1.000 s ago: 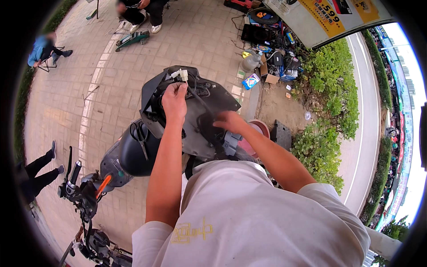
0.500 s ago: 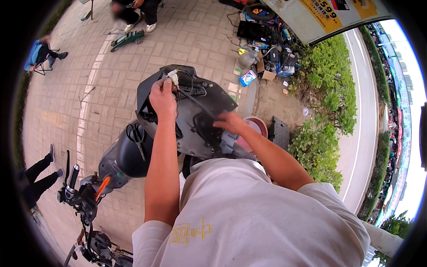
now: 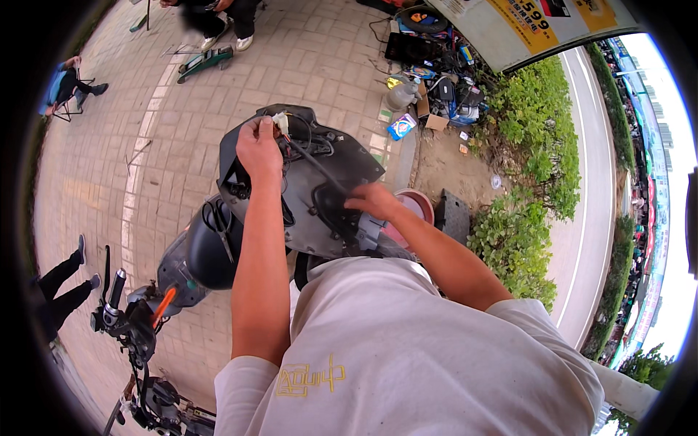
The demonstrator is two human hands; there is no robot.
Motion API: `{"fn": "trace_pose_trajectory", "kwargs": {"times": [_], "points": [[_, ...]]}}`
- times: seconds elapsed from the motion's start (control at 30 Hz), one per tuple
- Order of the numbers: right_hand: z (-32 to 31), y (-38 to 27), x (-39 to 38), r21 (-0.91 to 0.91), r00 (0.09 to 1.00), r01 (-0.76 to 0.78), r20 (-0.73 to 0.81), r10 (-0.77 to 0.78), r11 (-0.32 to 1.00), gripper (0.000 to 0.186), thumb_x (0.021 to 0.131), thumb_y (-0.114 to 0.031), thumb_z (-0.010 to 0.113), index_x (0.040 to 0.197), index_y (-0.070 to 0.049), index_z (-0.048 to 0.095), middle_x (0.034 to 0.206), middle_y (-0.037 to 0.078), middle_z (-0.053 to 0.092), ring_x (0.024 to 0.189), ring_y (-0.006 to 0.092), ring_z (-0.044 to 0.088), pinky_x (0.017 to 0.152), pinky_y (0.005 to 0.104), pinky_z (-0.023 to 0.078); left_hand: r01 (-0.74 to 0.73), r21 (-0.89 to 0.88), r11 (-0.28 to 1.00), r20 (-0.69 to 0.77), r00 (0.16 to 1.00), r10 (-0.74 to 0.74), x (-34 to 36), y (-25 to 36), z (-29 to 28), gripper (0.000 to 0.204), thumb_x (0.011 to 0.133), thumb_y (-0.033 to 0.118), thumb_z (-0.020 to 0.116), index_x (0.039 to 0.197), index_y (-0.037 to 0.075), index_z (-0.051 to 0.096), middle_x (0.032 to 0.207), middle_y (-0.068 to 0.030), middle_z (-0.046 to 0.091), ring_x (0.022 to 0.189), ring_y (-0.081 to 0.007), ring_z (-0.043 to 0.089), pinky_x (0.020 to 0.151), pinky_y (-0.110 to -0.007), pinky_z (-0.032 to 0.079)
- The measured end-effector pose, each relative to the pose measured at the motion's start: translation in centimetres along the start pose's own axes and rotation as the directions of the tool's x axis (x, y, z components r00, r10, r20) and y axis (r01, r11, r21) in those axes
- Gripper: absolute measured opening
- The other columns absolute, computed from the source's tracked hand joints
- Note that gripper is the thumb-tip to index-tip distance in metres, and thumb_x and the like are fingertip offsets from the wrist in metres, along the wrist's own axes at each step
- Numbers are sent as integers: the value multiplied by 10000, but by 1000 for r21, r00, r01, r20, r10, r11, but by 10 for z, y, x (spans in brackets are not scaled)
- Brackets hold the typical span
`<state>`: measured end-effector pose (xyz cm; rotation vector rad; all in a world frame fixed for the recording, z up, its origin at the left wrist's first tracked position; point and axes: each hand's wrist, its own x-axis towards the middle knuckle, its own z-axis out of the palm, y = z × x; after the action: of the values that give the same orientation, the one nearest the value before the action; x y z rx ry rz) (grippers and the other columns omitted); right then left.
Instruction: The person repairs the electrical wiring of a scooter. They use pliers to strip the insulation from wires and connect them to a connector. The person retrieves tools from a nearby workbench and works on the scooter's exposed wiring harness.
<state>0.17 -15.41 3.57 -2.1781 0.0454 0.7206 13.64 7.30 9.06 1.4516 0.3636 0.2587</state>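
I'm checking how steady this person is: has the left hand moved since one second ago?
Yes. Judged against the dark panel, the left hand has shifted leftward and slightly farther from the person.

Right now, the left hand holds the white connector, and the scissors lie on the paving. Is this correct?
Not entirely: the head view shows the scissors lying on the black seat. The left hand does hold the white connector.
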Motion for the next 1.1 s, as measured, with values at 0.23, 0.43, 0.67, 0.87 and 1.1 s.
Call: {"fn": "trace_pose_trajectory", "kwargs": {"times": [0.23, 0.43, 0.67, 0.87, 1.1], "points": [[-3, 9, 3, -16, 994, 75, 84, -74, 997, 382, 846, -349, 650, 1018, -8, 671, 904, 164, 665, 850, 274, 635, 791, 359, 484, 122, -126, 984, 123, 987, -107, 9, -5, -6, 183, 908, 138, 618, 963, -36, 618, 821, -68, 654, 691, -121, 611, 649, -255, 502], [-6, -25, 3, 3, 997, 72, 32, -73, 997, 412, 853, -364, 646, 1033, 6, 635, 873, 178, 651, 825, 289, 625, 746, 377, 480, 376, -325, 868, 280, 915, -292, -7, -8, -15, 185, 915, 105, 614, 1059, -9, 595, 870, -65, 638, 767, -122, 606, 699, -267, 526], [-6, -98, 41, 406, 929, 311, -321, -185, 859, 370, 864, -301, 660, 1029, 27, 617, 785, 129, 649, 730, 207, 612, 675, 347, 490, 463, -517, 720, 335, 884, -327, -14, 6, -14, 209, 915, 118, 621, 1076, -15, 617, 917, -83, 644, 798, -176, 612, 737, -306, 511], [-17, -124, 52, 439, 973, 204, -193, -131, 875, 240, 902, -187, 612, 1010, 27, 617, 735, 61, 616, 646, 116, 564, 622, 285, 482, 486, -595, 640, 368, 873, -321, -30, 18, -10, 205, 913, 88, 611, 1085, -24, 611, 978, -93, 646, 861, -191, 615, 772, -308, 506], [-15, -136, 41, 476, 959, 241, -251, -132, 846, 262, 902, -196, 618, 1050, 21, 607, 852, 50, 651, 750, 115, 596, 680, 268, 492, 492, -494, 717, 312, 870, -382, -36, 8, -18, 164, 911, 85, 612, 1047, -5, 592, 973, -100, 656, 843, -192, 647, 775, -316, 533]]}}
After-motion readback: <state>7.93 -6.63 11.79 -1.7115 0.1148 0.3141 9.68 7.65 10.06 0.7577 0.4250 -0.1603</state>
